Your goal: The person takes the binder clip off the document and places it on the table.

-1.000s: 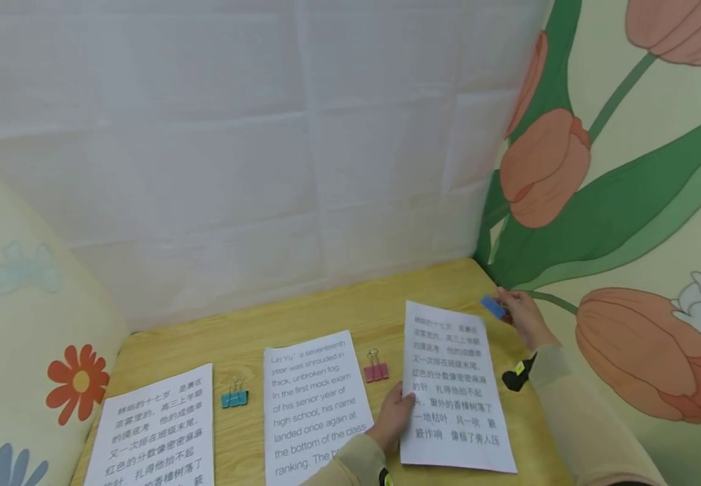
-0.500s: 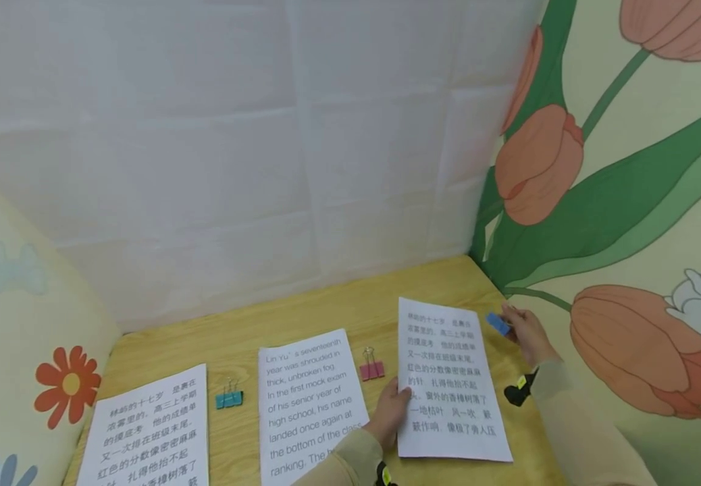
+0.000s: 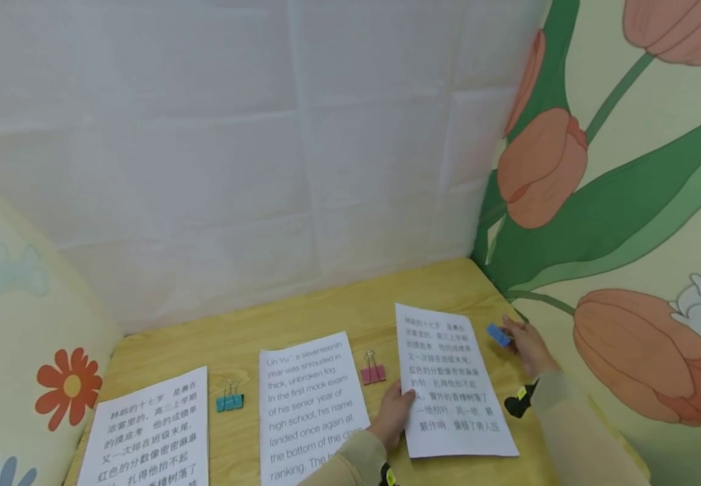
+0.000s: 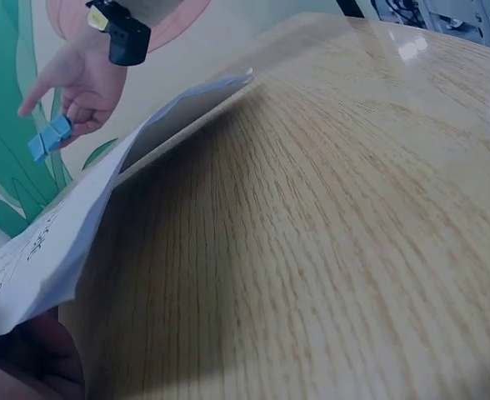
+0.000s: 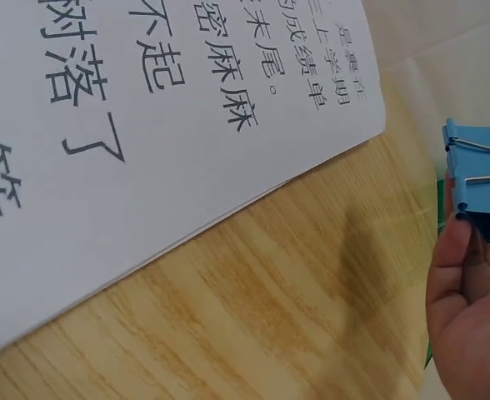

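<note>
My left hand [image 3: 392,413] pinches the left edge of a stack of printed paper [image 3: 444,385], thumb on top and fingers underneath. In the left wrist view, the paper [image 4: 57,242] is tilted, its near edge lifted off the wood. My right hand [image 3: 529,345] holds a blue binder clip [image 3: 499,335] to the right of the stack's upper corner, apart from the paper. The right wrist view shows the clip [image 5: 478,171] between thumb and fingers, its silver wire handles folded against the blue body.
On the wooden table [image 3: 350,304] lie an English-printed sheet [image 3: 308,405] and a Chinese-printed stack [image 3: 150,432] to the left. A pink binder clip [image 3: 373,373] and a teal one [image 3: 229,403] stand beside them. A white sheet backs the table; a painted wall [image 3: 630,223] borders its right.
The right hand with the blue clip has come slightly down towards the person. The left hand keeps its grip on the stack, whose far end sits a little lower and further left in view.
</note>
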A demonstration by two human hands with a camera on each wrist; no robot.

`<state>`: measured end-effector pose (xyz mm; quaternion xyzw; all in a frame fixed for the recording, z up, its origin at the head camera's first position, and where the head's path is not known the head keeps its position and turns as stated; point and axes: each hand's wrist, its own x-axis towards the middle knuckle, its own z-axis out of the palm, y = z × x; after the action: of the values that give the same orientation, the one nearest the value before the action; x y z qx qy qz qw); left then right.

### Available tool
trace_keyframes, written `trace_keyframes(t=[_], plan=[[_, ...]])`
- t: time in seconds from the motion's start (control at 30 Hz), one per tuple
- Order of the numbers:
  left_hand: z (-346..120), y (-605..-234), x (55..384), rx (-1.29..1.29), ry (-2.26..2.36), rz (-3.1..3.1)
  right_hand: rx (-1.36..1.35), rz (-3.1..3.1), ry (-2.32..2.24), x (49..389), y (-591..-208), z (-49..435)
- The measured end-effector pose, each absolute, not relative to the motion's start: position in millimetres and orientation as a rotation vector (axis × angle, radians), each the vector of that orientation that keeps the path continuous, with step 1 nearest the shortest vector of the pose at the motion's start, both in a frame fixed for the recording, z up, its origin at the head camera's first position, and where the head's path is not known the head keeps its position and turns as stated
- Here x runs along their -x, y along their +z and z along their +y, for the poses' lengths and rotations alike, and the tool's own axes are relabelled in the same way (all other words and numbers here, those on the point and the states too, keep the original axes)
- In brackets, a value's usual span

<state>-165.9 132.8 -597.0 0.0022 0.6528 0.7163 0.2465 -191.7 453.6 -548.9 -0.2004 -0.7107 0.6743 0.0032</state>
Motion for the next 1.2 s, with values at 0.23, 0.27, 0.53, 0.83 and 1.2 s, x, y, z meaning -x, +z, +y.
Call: trace_keyframes(t=[0.23,0.27,0.53,0.83,1.2], plan=[[135,-598,166,0.01,1.948,1.799,0.644,-2.21,2.136,188,-555,454],[135,-598,167,0.016,1.944,1.799,0.666,-2.209,2.132,188,-556,454],[136,-596,167,0.059,1.923,1.797,0.746,-2.281,2.058,186,-561,454],[137,-592,167,0.107,1.882,1.83,0.724,-2.317,2.045,186,-567,457],[128,-584,167,0.027,1.698,1.871,0.768,-2.306,2.04,186,-569,457]])
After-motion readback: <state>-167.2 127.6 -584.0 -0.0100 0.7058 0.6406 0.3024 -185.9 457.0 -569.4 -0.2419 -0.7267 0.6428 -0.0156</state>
